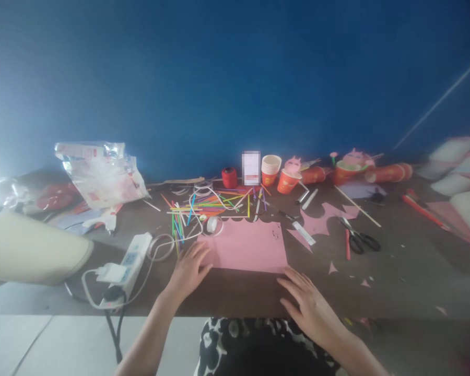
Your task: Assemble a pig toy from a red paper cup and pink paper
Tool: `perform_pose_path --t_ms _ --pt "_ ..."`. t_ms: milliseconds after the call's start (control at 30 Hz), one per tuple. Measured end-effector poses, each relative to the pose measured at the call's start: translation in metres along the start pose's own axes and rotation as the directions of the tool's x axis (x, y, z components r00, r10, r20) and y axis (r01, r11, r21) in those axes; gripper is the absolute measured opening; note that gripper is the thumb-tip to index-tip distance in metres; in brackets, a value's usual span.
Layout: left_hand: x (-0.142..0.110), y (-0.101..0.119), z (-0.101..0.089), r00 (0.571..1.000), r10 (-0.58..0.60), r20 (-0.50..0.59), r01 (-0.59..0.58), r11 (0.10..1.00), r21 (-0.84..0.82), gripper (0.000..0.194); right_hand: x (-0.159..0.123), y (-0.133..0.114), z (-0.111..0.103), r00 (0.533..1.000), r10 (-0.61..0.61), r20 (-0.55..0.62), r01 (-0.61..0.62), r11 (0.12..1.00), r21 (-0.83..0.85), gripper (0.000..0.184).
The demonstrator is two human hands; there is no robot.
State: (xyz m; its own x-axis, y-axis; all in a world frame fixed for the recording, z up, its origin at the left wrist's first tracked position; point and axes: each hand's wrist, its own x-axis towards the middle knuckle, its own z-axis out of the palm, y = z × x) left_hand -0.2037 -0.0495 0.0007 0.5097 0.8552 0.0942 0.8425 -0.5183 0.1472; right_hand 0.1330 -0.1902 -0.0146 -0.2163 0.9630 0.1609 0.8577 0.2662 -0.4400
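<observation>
A pink paper sheet (pixel 247 246) lies flat on the dark table (pixel 407 271) in front of me. My left hand (pixel 188 269) rests open with fingers spread, touching the sheet's near left corner. At the sheet's near right corner my right hand (pixel 306 298) lies flat and open on the table, fingertips at the paper's edge. Neither hand holds anything. Behind the sheet sits a heap of coloured sticks (pixel 203 209).
Black scissors (pixel 359 239) and pink paper scraps (pixel 329 216) lie to the right. Orange paper cups (pixel 288 180) and a red spool (pixel 229 177) stand at the back. A white power strip (pixel 131 258) with cables sits left, beside a plastic bag (pixel 100 172).
</observation>
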Motion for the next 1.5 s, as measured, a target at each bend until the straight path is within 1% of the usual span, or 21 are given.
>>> perform_pose_path --t_ms 133,200,300,433,500,567,667,733,833,967,1000,1033,1133,1167,1200,1267,1300,1333,1367,1467,1500 --pt "0.003 -0.005 0.006 0.997 0.046 -0.055 -0.048 0.999 -0.022 0.041 -0.017 0.027 -0.013 0.991 0.057 -0.124 -0.06 0.998 -0.018 0.028" --pt "0.003 -0.008 0.01 0.992 0.046 -0.121 -0.049 0.999 -0.021 0.04 -0.025 0.038 -0.023 0.975 0.097 -0.198 -0.104 0.994 -0.022 0.023" --pt "0.003 -0.008 0.016 0.968 0.101 -0.232 -0.119 0.991 -0.063 0.035 -0.033 0.054 -0.037 0.943 0.17 -0.287 -0.186 0.982 -0.028 0.017" --pt "0.004 0.005 0.018 0.937 0.126 -0.325 -0.176 0.976 -0.129 0.023 -0.034 0.074 -0.048 0.906 0.237 -0.352 -0.265 0.964 -0.034 0.016" --pt "0.005 0.012 0.018 0.931 0.131 -0.342 -0.192 0.97 -0.151 0.021 -0.032 0.084 -0.051 0.893 0.26 -0.368 -0.295 0.955 -0.04 0.017" --pt "0.006 0.018 0.018 0.933 0.149 -0.329 -0.211 0.964 -0.161 0.022 -0.028 0.091 -0.054 0.88 0.284 -0.381 -0.324 0.945 -0.045 0.018" --pt "0.004 0.02 0.02 0.945 0.157 -0.287 -0.209 0.965 -0.16 0.025 -0.022 0.089 -0.061 0.86 0.294 -0.416 -0.33 0.944 -0.016 0.022" --pt "0.001 0.02 0.021 0.952 0.144 -0.268 -0.191 0.969 -0.156 0.026 -0.018 0.08 -0.066 0.842 0.276 -0.464 -0.293 0.955 0.036 0.024" --pt "-0.003 0.02 0.022 0.953 0.122 -0.276 -0.171 0.972 -0.16 0.026 -0.011 0.065 -0.074 0.815 0.243 -0.526 -0.229 0.969 0.094 0.023" --pt "-0.003 0.023 0.022 0.954 0.109 -0.279 -0.161 0.972 -0.171 0.024 -0.007 0.061 -0.081 0.846 0.253 -0.47 -0.264 0.964 0.042 0.018" --pt "-0.002 0.024 0.023 0.956 0.111 -0.271 -0.162 0.971 -0.174 0.024 -0.008 0.062 -0.082 0.844 0.261 -0.469 -0.28 0.96 0.03 0.019" --pt "-0.002 0.024 0.023 0.958 0.114 -0.263 -0.164 0.97 -0.178 0.024 -0.01 0.064 -0.083 0.83 0.267 -0.489 -0.291 0.956 0.028 0.021" --pt "-0.002 0.027 0.024 0.961 0.105 -0.255 -0.156 0.969 -0.189 0.024 -0.017 0.07 -0.08 0.738 0.283 -0.613 -0.313 0.948 0.061 0.025" --pt "-0.002 0.028 0.024 0.963 0.102 -0.251 -0.152 0.97 -0.191 0.024 -0.02 0.073 -0.078 0.722 0.29 -0.628 -0.325 0.944 0.062 0.025" --pt "-0.002 0.029 0.024 0.965 0.097 -0.244 -0.146 0.971 -0.192 0.024 -0.022 0.075 -0.074 0.74 0.296 -0.604 -0.337 0.94 0.048 0.025" --pt "-0.002 0.032 0.024 0.97 0.092 -0.226 -0.136 0.973 -0.189 0.024 -0.025 0.079 -0.068 0.834 0.304 -0.46 -0.35 0.937 -0.015 0.023" --pt "-0.002 0.034 0.023 0.972 0.089 -0.217 -0.131 0.974 -0.186 0.023 -0.026 0.081 -0.065 0.872 0.308 -0.381 -0.351 0.935 -0.047 0.022" --pt "-0.002 0.037 0.022 0.974 0.087 -0.208 -0.126 0.975 -0.182 0.022 -0.026 0.082 -0.062 0.89 0.31 -0.334 -0.351 0.934 -0.069 0.021" --pt "-0.003 0.039 0.021 0.977 0.081 -0.196 -0.116 0.977 -0.177 0.022 -0.027 0.083 -0.06 0.891 0.313 -0.33 -0.355 0.932 -0.076 0.022" --pt "-0.005 0.047 0.017 0.982 0.055 -0.179 -0.087 0.981 -0.171 0.021 -0.024 0.084 -0.054 0.833 0.31 -0.459 -0.37 0.928 -0.045 0.027" --pt "-0.005 0.049 0.015 0.983 0.052 -0.175 -0.083 0.981 -0.175 0.021 -0.023 0.084 -0.051 0.83 0.297 -0.472 -0.357 0.933 -0.041 0.027"
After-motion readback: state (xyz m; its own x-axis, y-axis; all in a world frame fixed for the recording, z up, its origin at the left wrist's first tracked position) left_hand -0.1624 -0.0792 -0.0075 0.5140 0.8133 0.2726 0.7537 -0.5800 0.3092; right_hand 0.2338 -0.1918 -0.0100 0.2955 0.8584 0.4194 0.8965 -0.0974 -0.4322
